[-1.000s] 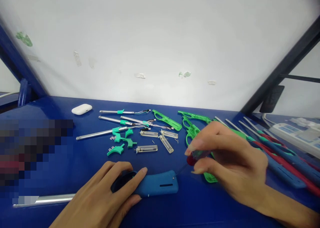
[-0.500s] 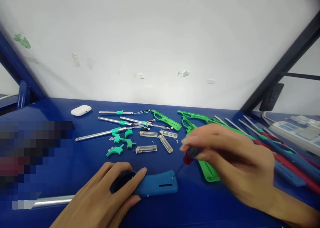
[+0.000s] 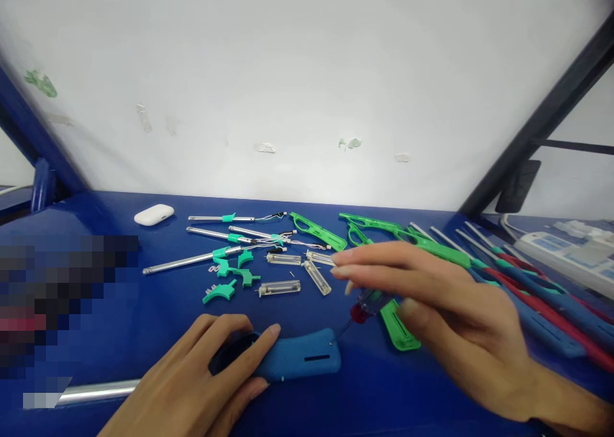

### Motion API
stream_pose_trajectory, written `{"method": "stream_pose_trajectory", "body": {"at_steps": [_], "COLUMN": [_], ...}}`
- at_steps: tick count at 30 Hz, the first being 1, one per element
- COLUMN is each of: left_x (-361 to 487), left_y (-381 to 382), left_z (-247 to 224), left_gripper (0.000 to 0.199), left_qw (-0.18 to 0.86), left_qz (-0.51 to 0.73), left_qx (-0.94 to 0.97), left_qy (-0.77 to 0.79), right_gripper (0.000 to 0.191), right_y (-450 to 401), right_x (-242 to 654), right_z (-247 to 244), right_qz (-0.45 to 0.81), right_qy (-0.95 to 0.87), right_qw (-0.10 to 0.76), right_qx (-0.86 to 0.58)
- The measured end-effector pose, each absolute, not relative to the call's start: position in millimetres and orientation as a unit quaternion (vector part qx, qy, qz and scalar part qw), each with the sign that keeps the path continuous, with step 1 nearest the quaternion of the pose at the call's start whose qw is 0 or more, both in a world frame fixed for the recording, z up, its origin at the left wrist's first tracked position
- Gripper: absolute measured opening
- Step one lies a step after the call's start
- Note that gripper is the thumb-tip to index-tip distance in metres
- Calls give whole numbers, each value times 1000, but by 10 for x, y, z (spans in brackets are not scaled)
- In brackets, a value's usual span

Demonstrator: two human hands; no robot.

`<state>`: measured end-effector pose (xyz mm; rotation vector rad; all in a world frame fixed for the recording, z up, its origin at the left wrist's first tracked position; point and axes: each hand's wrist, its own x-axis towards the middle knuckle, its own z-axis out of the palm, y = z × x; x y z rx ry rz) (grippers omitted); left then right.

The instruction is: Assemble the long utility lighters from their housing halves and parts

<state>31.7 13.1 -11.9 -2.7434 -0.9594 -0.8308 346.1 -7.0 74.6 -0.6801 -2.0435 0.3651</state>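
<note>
A blue long-nosed lighter (image 3: 300,355) lies flat near the front of the table, its metal tube (image 3: 100,391) reaching out to the left. Around its trigger opening my left hand (image 3: 206,373) grips the body, thumb and fingers closed on it. A small screw sits at the right end of the lighter. My right hand (image 3: 446,315) holds a screwdriver (image 3: 359,312) with a red-and-clear handle, fingers stretched along it. The screwdriver tip is by the lighter's right end, close to the screw; whether they touch I cannot tell.
Behind my hands lie clear fuel tanks (image 3: 281,287), teal triggers (image 3: 220,291), metal tubes with wires (image 3: 192,260) and green lighter shells (image 3: 319,230). Several assembled lighters (image 3: 551,328) lie at the right, by a power strip (image 3: 566,254). A white case (image 3: 153,214) sits back left.
My right hand's fingers have stretched out and shifted left over the screwdriver handle. The screwdriver stays at the lighter's right end. My left hand and the lighter hold nearly still.
</note>
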Motion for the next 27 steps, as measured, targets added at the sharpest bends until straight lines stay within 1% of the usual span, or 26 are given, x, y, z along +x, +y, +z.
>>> {"method": "stream_pose_trajectory", "body": {"at_steps": [2,3,6,7,10,12,14,16,17,19,20,21,22,25,26,27], "left_x": [311,306,294,297,332,369,402,423,426,424,421,418,418,423,424,425], "left_y": [133,132,125,122,94,59,23,-4,-11,-19,-20,-20,-21,-22,-22,-22], "left_z": [-117,-117,-122,-123,-100,-51,19,86,112,145,152,154,153,136,128,120], "left_gripper": [46,46,46,47,48,45,42,41,41,41,41,40,40,40,41,41], "left_qw": [62,62,64,66,69,60,40,22,16,9,11,13,16,28,29,32], "left_qz": [-273,-273,-273,-273,-272,-266,-244,-217,-209,-199,-198,-196,-194,-201,-202,-202], "left_qx": [-907,-908,-911,-911,-908,-907,-912,-917,-918,-917,-917,-918,-918,-918,-918,-919], "left_qy": [-314,-312,-301,-301,-312,-320,-326,-333,-337,-344,-345,-345,-344,-340,-339,-336], "right_gripper": [46,44,21,20,30,33,23,14,16,32,39,40,37,13,11,14], "right_y": [-69,-69,-61,-57,-54,-62,-75,-83,-82,-68,-57,-44,-32,-16,-20,-28], "right_x": [3465,3465,3467,3469,3472,3477,3494,3525,3542,3562,3562,3555,3545,3518,3518,3521], "right_z": [743,737,735,746,791,804,799,791,791,798,804,809,813,815,815,815], "right_qz": [176,168,107,101,138,154,125,86,80,86,90,90,89,73,66,62], "right_qy": [-826,-820,-806,-808,-821,-820,-813,-812,-816,-829,-834,-837,-837,-816,-814,-815], "right_qw": [462,477,512,504,460,464,488,485,468,430,422,427,441,493,492,483], "right_qx": [-271,-267,-278,-290,-310,-299,-293,-312,-330,-347,-344,-329,-312,-295,-303,-314]}}
